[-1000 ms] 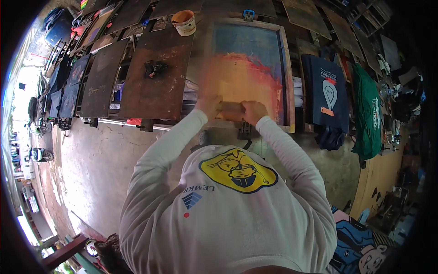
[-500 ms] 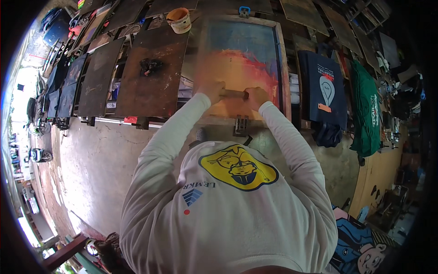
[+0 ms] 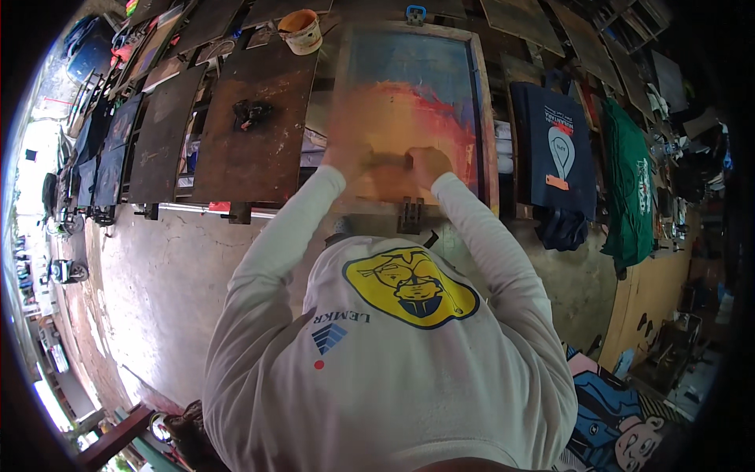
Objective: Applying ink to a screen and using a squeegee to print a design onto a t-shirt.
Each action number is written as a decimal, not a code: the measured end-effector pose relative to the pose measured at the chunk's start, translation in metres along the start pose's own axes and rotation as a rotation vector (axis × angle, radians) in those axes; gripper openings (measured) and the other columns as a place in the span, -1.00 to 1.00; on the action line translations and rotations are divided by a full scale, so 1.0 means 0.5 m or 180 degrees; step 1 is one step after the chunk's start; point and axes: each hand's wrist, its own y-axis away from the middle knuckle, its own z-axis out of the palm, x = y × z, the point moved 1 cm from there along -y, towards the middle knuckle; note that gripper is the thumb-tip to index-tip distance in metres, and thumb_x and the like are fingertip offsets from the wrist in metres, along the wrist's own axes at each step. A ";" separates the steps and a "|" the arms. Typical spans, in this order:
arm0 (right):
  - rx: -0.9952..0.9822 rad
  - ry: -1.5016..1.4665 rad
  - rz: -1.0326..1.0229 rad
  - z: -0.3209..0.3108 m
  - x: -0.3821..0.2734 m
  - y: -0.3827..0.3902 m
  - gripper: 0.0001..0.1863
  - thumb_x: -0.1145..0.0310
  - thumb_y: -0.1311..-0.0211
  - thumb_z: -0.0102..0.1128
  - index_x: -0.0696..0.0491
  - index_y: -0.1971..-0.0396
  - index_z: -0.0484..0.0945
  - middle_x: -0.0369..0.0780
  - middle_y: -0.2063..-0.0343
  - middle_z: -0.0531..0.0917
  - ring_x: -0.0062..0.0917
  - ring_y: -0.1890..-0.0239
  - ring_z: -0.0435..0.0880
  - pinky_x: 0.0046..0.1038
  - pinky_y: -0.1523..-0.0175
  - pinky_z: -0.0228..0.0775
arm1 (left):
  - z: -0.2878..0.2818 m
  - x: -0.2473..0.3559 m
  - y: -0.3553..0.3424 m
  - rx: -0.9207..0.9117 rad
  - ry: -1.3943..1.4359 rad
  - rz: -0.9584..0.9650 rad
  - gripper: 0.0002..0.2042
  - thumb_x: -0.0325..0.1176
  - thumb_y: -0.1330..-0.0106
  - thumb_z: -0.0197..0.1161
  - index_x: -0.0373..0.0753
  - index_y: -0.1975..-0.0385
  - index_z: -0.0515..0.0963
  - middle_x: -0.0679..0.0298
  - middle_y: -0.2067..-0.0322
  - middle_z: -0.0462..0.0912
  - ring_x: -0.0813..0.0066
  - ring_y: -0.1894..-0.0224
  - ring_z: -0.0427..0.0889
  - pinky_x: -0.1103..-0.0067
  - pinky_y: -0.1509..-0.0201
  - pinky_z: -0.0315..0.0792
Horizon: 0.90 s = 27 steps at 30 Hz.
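Bar (image 3: 390, 160) sits a bit farther up the screen (image 3: 405, 59), away from its near edge, than a sec ago; vs ½ sec ago, spot is abt the same, tho blur on it is heavier. Whole view has slid slightly L; bucket (image 3: 307, 42) hasn't moved relative to the screen.

Two-handed grip, both sides closed: R hand (image 3: 430, 166) has fingers curled round the bar's R end; L hand (image 3: 350, 153) is wrapped on the L end, its fingers too smeared by motion to tell apart. Short brown stretch of bar shows btwn the two. Grip is over the screen's near part, yellow-orange smear (image 3: 409, 130) just above, red streaks (image 3: 454, 130) up & to the R. Can't tell if the bar's underside meets the mesh.

Wooden frame (image 3: 485, 118) runs R of the grip; dark clamp (image 3: 410, 214) is just below, blue clamp (image 3: 417, 13) well above.

Off-wht bucket stands up & L of the grip, by the far R corner of a brown board (image 3: 252, 161); its inside is orange, amt of contents can't be told. Black bundle (image 3: 250, 114) lies on the board. Navy bag (image 3: 535, 141) is R of the grip, green cloth (image 3: 627, 189) farther R.
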 end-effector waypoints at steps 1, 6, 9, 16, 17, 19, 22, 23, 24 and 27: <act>0.0002 0.0007 -0.0037 -0.011 -0.016 -0.016 -0.81 0.22 -0.01 0.29 0.01 0.43 0.67 -0.09 0.37 0.72 -0.15 0.28 0.71 -0.18 0.11 0.55 | -0.001 -0.026 -0.024 0.0045 -0.0214 0.0104 -0.68 -0.18 -0.07 0.43 -0.11 0.20 0.58 0.22 0.23 0.66 0.16 0.09 0.63 0.28 0.07 0.52; 0.0069 0.0033 0.0030 -0.055 -0.021 -0.097 -0.80 0.21 -0.07 0.27 0.00 0.37 0.67 -0.08 0.33 0.72 -0.15 0.26 0.71 -0.20 0.09 0.55 | -0.070 -0.036 -0.090 0.0637 -0.0182 0.0292 -0.68 -0.12 -0.10 0.43 -0.06 0.19 0.59 0.29 0.20 0.67 0.18 0.07 0.63 0.26 0.06 0.51; -0.0059 0.0302 -0.0011 -0.056 -0.006 -0.153 -0.77 0.18 -0.08 0.29 -0.02 0.33 0.68 -0.08 0.29 0.73 -0.18 0.20 0.72 -0.20 0.05 0.55 | -0.144 -0.006 -0.115 0.0231 -0.0218 0.0059 -0.67 -0.06 -0.11 0.41 -0.05 0.18 0.59 0.25 0.22 0.68 0.13 0.10 0.64 0.24 0.04 0.51; -0.0490 0.1031 0.0403 -0.011 0.003 -0.232 -0.64 0.04 -0.08 0.29 -0.02 0.24 0.68 -0.09 0.18 0.73 -0.20 0.09 0.71 -0.21 -0.05 0.52 | -0.169 -0.006 -0.163 -0.0188 -0.0522 0.0089 -0.56 0.06 -0.10 0.39 -0.08 0.13 0.61 0.13 0.16 0.70 0.07 0.06 0.66 0.27 -0.07 0.50; -0.0602 0.1021 0.0404 -0.018 0.004 -0.239 -0.59 -0.02 -0.08 0.29 -0.01 0.22 0.67 -0.08 0.16 0.72 -0.20 0.08 0.71 -0.21 -0.06 0.52 | -0.164 -0.012 -0.168 -0.0070 -0.0721 0.0216 -0.53 0.08 -0.07 0.40 -0.07 0.10 0.61 0.12 0.13 0.70 0.08 0.04 0.66 0.28 -0.09 0.50; -0.0713 0.1009 0.0402 -0.038 -0.007 -0.252 -0.53 -0.08 -0.08 0.29 0.00 0.20 0.67 -0.08 0.13 0.72 -0.20 0.07 0.71 -0.22 -0.06 0.52 | -0.160 -0.019 -0.180 -0.0136 -0.0796 0.0094 -0.47 0.11 -0.04 0.41 -0.07 0.05 0.61 0.13 0.09 0.69 0.08 0.02 0.66 0.29 -0.11 0.50; -0.1236 0.1032 0.0513 -0.059 -0.023 -0.260 -0.45 -0.07 -0.08 0.29 0.02 0.04 0.66 -0.08 0.01 0.68 -0.26 -0.03 0.68 -0.29 -0.11 0.52 | -0.171 -0.017 -0.199 -0.0538 -0.0670 -0.0116 -0.36 0.10 0.02 0.46 -0.08 -0.07 0.57 0.14 0.03 0.68 0.11 -0.01 0.65 0.33 -0.14 0.50; -0.1192 0.1004 0.0576 -0.066 -0.027 -0.260 -0.39 -0.14 -0.02 0.32 0.02 0.05 0.66 -0.09 0.02 0.69 -0.28 -0.01 0.69 -0.30 -0.10 0.53 | -0.174 -0.018 -0.205 -0.0881 -0.0471 -0.0212 -0.30 0.06 0.05 0.50 -0.08 -0.14 0.53 0.15 0.01 0.68 0.13 -0.03 0.65 0.35 -0.15 0.50; -0.1140 0.0979 0.0620 -0.072 -0.033 -0.262 -0.32 -0.21 0.04 0.35 0.03 0.05 0.67 -0.10 0.03 0.69 -0.29 0.00 0.69 -0.31 -0.09 0.54 | -0.160 -0.030 -0.210 -0.0876 -0.0476 -0.0231 -0.30 0.06 0.05 0.50 -0.08 -0.14 0.53 0.15 0.01 0.68 0.13 -0.03 0.65 0.35 -0.15 0.50; -0.0694 0.0690 0.0416 -0.057 0.000 -0.276 -0.26 -0.28 0.13 0.38 0.03 0.06 0.67 -0.12 0.07 0.72 -0.32 0.02 0.71 -0.32 -0.07 0.55 | -0.058 -0.123 -0.254 -0.0387 0.0218 0.0053 -0.23 -0.07 0.09 0.56 -0.10 -0.22 0.46 0.16 -0.01 0.68 0.19 -0.02 0.66 0.38 -0.14 0.51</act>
